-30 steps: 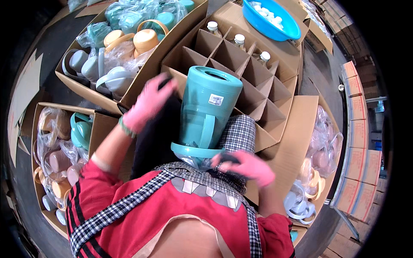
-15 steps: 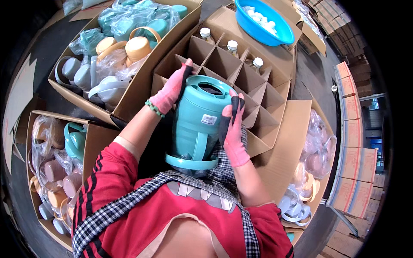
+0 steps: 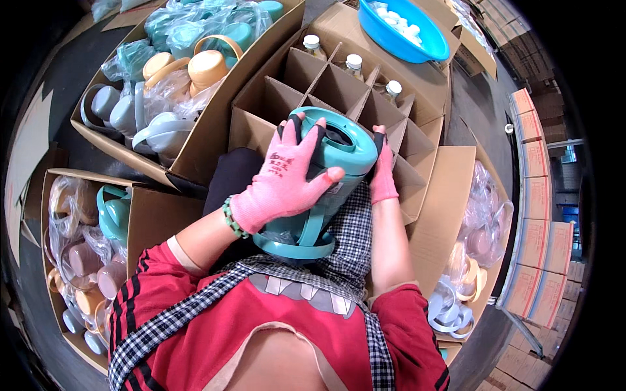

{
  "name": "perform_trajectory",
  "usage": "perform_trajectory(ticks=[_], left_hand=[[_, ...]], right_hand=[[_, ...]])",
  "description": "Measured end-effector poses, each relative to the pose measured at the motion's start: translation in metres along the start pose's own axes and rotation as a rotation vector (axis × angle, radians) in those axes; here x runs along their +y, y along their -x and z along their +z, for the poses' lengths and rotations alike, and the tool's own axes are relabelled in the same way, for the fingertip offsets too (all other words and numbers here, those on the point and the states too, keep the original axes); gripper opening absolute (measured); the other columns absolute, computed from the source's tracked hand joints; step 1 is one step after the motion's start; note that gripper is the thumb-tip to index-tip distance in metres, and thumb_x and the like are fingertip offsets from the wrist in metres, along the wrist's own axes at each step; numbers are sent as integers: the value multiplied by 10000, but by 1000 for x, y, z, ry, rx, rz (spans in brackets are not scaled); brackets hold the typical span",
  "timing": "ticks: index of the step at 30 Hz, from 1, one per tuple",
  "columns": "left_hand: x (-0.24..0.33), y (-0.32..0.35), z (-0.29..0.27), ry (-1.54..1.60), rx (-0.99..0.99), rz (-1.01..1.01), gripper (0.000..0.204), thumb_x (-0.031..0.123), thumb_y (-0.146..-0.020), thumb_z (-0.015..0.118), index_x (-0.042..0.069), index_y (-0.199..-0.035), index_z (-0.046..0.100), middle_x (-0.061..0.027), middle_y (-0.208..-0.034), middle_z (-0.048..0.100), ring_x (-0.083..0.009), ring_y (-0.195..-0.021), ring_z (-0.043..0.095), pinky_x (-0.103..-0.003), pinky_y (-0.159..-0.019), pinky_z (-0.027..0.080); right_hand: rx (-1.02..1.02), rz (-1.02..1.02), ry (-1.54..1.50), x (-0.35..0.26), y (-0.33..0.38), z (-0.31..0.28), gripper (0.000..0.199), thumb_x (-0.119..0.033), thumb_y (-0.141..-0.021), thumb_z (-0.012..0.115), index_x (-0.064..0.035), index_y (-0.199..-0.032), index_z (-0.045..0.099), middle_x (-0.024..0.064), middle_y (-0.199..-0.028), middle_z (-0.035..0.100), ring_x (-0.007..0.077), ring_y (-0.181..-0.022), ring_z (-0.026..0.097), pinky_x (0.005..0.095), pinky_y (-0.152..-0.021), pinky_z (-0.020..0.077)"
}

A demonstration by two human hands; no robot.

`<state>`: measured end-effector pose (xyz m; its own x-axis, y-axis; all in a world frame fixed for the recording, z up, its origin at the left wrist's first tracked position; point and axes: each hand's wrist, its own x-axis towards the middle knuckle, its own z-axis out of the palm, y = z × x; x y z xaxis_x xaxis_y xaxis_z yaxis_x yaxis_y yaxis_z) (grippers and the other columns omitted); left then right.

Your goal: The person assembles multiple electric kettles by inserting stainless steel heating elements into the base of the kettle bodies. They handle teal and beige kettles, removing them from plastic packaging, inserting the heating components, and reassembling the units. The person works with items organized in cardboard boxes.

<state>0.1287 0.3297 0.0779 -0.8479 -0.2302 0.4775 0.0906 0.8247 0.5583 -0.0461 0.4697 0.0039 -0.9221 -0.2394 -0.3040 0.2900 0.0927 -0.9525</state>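
In front of my lap is a teal thermos jug shell [image 3: 355,164], tilted, with an open hole in its top. It has a side handle, and a wide teal ring [image 3: 293,250] sits at its lower end. My left hand [image 3: 282,174], in a pink glove with dark fingertips, lies across the shell's near left side. Its fingers reach the top rim, and its thumb points right across the body. My right hand [image 3: 384,168], gloved too, grips the far right side; some of its fingers are hidden behind the shell. Just beyond stands a carton with cardboard dividers [image 3: 257,138].
Three white-capped bottles [image 3: 312,45] stand in the divided carton's far cells. Behind it sits a blue basin [image 3: 386,43] of small white pieces. Open cartons [image 3: 153,171] of bagged teal, orange and grey jug parts flank me. Stacked boxes [image 3: 535,205] line the right.
My left hand has moved from the shell's far left side onto its near face and rim. My right hand has shifted to the right side, and the shell has moved slightly right and turned.
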Motion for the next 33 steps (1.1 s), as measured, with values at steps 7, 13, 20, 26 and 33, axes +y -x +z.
perform_trajectory(ticks=[7,13,20,26,33], left_hand=[[-52,-34,19,794,-12,-515,445,405,-843,455,-2,-1020,497,-231,-988,507,-294,-945,508,-378,-864,386],[-83,-38,3,624,-5,-703,468,392,-843,425,-16,-1070,472,-253,-1107,420,-376,-957,471,-394,-836,381],[-42,-16,7,159,52,-109,447,388,-839,443,-10,-1040,475,-232,-1120,421,-386,-1048,407,-432,-860,372],[-38,-14,20,226,90,-130,409,356,-792,519,18,-1022,505,-232,-1125,418,-408,-1029,416,-430,-861,371],[-24,-23,-8,298,27,-188,566,392,-769,534,21,-1183,427,-231,-1126,431,-386,-1080,396,-427,-928,315]], right_hand=[[-217,-177,-169,-1,39,17,521,-449,-881,393,-8,-1153,451,125,-1158,470,169,-1080,435,318,-937,327],[-81,-519,-20,-13,74,44,513,-433,-866,446,6,-1132,456,99,-1121,480,170,-1048,442,329,-917,338],[82,-225,-81,1,29,19,522,-442,-872,416,30,-1077,500,74,-1011,538,147,-917,479,285,-848,369],[-294,-100,-214,-17,36,26,490,-479,-895,344,-27,-895,536,2,-844,541,101,-781,478,263,-777,402],[-255,-198,-368,-6,19,29,487,-457,-892,377,-10,-1026,515,45,-973,545,133,-899,498,269,-817,401]])
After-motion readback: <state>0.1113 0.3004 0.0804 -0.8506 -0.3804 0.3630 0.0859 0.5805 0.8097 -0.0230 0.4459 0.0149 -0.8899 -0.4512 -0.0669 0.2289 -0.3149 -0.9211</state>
